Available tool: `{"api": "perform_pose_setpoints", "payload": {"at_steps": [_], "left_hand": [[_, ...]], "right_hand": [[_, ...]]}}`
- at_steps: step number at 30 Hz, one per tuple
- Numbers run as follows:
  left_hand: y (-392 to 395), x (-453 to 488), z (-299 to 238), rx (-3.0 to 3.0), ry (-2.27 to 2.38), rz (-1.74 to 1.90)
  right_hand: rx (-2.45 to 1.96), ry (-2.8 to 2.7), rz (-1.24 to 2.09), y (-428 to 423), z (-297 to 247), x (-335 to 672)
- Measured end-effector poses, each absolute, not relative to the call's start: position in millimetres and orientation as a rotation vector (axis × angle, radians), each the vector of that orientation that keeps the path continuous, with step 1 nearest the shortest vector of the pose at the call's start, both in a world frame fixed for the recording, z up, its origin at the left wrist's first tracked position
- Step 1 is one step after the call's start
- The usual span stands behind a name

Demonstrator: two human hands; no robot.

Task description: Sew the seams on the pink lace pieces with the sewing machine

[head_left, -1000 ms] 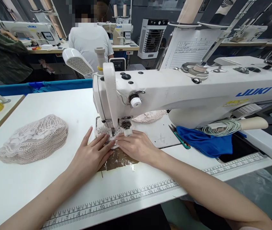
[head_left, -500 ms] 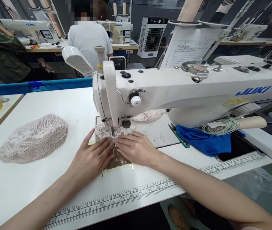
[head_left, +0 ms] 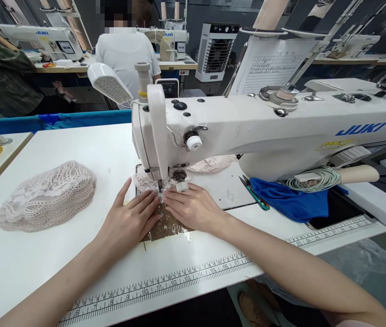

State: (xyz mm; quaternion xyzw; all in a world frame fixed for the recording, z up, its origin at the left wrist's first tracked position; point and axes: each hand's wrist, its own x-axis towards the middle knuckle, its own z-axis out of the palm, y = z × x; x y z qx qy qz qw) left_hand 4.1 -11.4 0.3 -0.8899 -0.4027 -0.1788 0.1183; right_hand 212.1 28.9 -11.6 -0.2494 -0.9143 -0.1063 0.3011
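Note:
A pale pink lace piece point(head_left: 147, 182) lies under the needle area of the white sewing machine point(head_left: 233, 122). My left hand point(head_left: 133, 213) rests flat at the left of the needle, fingertips on the lace edge, thumb spread away. From the right, my right hand point(head_left: 193, 206) lies flat with its fingertips on the lace just beside the presser foot. Both hands have their fingers stretched out. Below them a brown, tape-covered plate point(head_left: 170, 227) shows. The lace under the fingers is mostly hidden.
A stack of lace pieces point(head_left: 48, 197) lies at the left. More lace point(head_left: 213, 163) sits behind the needle. Thread snips point(head_left: 254, 193), blue cloth point(head_left: 290, 197) and a coiled cord point(head_left: 313, 178) lie at the right. A ruler strip point(head_left: 165, 284) runs along the front edge. A person point(head_left: 126, 59) sits beyond.
Both hands have moved slightly away from me, toward the needle, with the lace. More of the brown plate shows below them.

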Motion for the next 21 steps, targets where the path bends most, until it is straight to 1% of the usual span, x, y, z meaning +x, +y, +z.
{"api": "perform_pose_setpoints", "payload": {"at_steps": [21], "left_hand": [[-2.8,1.3,-3.0,-2.592,-1.179,-0.509]], "right_hand": [[-0.774,-2.528,-0.244,35.2,-9.2,212.0]]}}
